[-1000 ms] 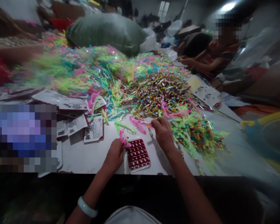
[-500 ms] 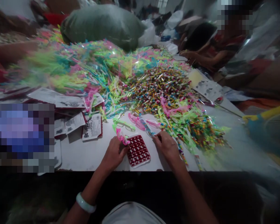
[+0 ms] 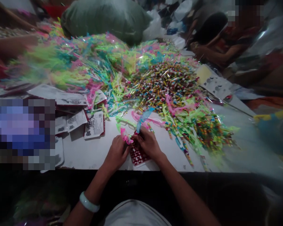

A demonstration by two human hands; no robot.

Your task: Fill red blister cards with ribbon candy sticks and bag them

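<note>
Red card (image 3: 138, 156) under both hands (image 3: 118, 152) (image 3: 148, 143).

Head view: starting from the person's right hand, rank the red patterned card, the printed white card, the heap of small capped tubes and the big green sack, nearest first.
1. Red patterned card: under the right hand.
2. Printed white card: to its left, on the table.
3. Heap of small capped tubes: beyond the hand, mid-table.
4. Big green sack: at the far end.

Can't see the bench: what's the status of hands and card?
Left hand grips pink piece. Right hand holds blue strip over red card. Nothing blocking.
</note>
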